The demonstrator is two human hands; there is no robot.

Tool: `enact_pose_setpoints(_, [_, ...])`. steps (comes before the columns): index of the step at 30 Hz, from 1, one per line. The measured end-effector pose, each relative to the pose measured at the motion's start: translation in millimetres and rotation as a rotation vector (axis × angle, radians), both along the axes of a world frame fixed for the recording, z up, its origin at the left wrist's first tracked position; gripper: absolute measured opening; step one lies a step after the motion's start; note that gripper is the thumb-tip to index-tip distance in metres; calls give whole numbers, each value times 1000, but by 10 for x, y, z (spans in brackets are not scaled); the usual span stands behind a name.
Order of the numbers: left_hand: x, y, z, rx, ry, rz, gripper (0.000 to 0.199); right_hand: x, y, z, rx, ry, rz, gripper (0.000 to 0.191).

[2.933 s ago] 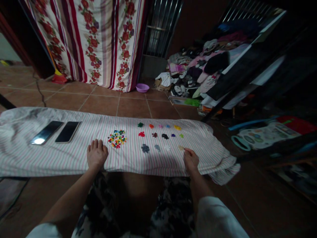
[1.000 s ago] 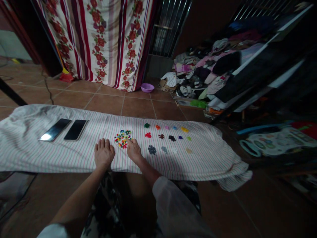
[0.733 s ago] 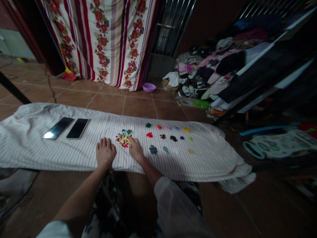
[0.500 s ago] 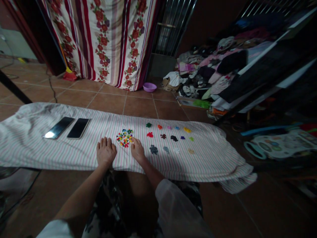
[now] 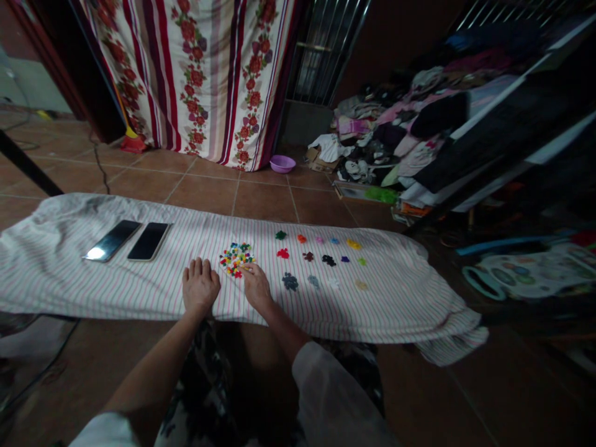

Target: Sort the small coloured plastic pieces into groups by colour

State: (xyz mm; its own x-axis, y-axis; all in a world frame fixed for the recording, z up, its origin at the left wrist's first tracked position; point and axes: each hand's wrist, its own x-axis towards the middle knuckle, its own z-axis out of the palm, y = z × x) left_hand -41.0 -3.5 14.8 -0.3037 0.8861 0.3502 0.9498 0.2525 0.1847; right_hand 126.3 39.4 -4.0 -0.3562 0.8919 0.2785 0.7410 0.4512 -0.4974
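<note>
A mixed pile of small coloured pieces lies on the striped cloth. My right hand is at the pile's lower right edge, fingertips pressed together on the pieces; anything between them is too small to tell. Just left of the pile, my left hand rests flat on the cloth, fingers spread and holding nothing. To the right lie small single-colour heaps, among them green, red, brown, black, dark grey and yellow.
Two phones, one with a glare and one dark, lie on the cloth's left part. Beyond it are a purple basin, a floral curtain and heaped clothes. A patterned plastic item stands at the right.
My right hand has moved slightly left and down, its fingertips now at the lower right of the mixed pile. My left hand stays in place on the cloth.
</note>
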Motion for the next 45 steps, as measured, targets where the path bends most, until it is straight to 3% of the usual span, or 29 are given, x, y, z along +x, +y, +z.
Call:
enact_pose_setpoints(8, [-3, 4, -25, 4, 16, 3, 52, 17, -84, 6, 75, -8, 35, 42])
enact_pose_setpoints(21, [-1, 17, -26, -1, -43, 8, 53, 21, -82, 16, -3, 31, -40, 42])
enact_pose_setpoints(45, [2, 8, -18, -4, -59, 10, 53, 52, -95, -24, 32, 135, -72, 38])
